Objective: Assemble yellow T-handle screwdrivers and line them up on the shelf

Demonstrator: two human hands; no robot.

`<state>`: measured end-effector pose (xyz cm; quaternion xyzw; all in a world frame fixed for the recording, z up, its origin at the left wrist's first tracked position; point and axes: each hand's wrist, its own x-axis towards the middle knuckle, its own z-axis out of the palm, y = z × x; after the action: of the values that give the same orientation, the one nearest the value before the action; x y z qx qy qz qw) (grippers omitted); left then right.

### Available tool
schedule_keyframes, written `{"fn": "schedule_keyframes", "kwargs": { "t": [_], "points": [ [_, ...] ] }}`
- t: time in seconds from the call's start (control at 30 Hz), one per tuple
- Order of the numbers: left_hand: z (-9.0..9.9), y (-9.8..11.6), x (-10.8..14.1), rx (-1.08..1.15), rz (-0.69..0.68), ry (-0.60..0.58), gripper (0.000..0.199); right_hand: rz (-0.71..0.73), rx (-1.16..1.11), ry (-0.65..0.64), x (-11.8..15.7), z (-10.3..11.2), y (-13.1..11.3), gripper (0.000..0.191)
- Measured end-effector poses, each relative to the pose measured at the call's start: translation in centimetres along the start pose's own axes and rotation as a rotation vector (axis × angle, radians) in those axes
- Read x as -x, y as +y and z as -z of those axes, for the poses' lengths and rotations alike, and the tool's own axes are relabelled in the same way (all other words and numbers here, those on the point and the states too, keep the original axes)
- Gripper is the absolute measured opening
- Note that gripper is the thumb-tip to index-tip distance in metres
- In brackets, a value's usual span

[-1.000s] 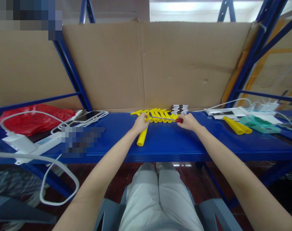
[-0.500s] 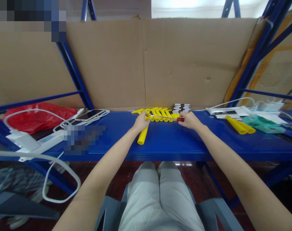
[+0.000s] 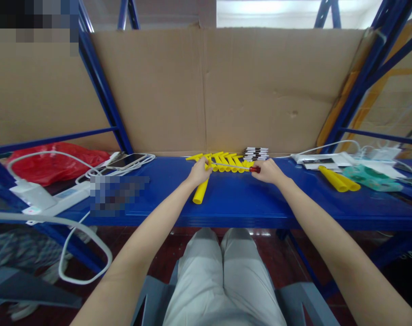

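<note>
My left hand (image 3: pixel 198 171) is closed around the upper part of a yellow plastic tool with a round tubular handle (image 3: pixel 200 192), whose hollow end points toward me. My right hand (image 3: pixel 269 171) grips the red handle of a screwdriver (image 3: pixel 255 169). The screwdriver's thin shaft lies level, pointing left, and its tip meets the yellow piece at my left fingers. My fingers hide the exact contact. Just behind the shaft, several similar yellow tools (image 3: pixel 228 165) lie side by side in a slanted row. A stack of small black-and-white pieces (image 3: pixel 256 153) stands behind my right hand.
Two yellow tubes (image 3: pixel 340 179) lie at the right beside a green plastic bag (image 3: pixel 372 176) and white papers. To the left are a red bag (image 3: pixel 56 163), a phone (image 3: pixel 126 161), cables and a power strip (image 3: pixel 70 195). A cardboard sheet (image 3: pixel 260 86) stands behind the blue shelf (image 3: pixel 246 199).
The view has shifted very slightly. Both hands, the screwdriver and the yellow tool stay in nearly the same place.
</note>
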<state>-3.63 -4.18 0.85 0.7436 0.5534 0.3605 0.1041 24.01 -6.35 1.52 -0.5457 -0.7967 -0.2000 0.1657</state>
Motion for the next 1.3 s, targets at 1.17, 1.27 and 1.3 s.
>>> {"fn": "schedule_keyframes", "kwargs": {
  "t": [1.17, 1.27, 1.3],
  "points": [
    [0.0, -0.1, 0.0, 0.0, -0.008, 0.0, 0.019, -0.031, -0.049, -0.05, 0.2, -0.4, 0.1, 0.019],
    [0.0, -0.1, 0.0, -0.003, 0.0, -0.001, 0.019, -0.029, -0.022, -0.083, 0.1, -0.2, 0.0, 0.019],
    [0.0, 0.0, 0.0, -0.003, -0.001, 0.002, 0.019, -0.032, -0.013, -0.09, 0.1, -0.2, 0.0, 0.018]
  ]
}}
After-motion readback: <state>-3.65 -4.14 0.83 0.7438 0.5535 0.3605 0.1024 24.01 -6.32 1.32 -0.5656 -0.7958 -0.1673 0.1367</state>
